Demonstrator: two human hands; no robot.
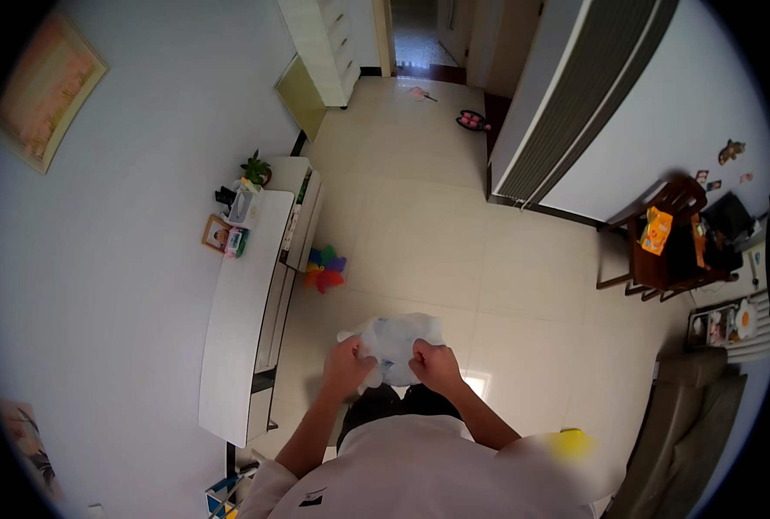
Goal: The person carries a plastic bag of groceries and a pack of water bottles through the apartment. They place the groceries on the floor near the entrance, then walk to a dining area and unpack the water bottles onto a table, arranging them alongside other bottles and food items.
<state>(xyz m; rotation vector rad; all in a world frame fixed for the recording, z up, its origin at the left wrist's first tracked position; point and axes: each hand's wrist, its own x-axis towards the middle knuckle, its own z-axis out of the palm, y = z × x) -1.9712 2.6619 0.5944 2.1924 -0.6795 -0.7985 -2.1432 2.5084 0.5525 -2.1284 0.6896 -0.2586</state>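
Over a pale tiled floor, the person stands and looks down at both hands, held together in front of the waist. Left hand is closed on the near left edge of a thin, pale blue-white plastic bag; right hand is closed on the bag's near right edge, fingers curled into a fist around the film. Hands sit near each other, with a bunched strip of bag between them. Bag billows out ahead of the knuckles, crumpled and partly puffed, off the floor; its contents cannot be told. Both forearms enter from the lower edge, bare below a white short-sleeved top. Left of the person, a long white low cabinet runs along the wall, carrying at its far end a small potted plant, a picture frame and some small boxes, too small to tell apart. A multicoloured toy lies on the floor just beside the cabinet. Right side: a dark wooden chair with an orange packet on it, and a grey sofa at the lower right. A framed picture hangs on the left wall.
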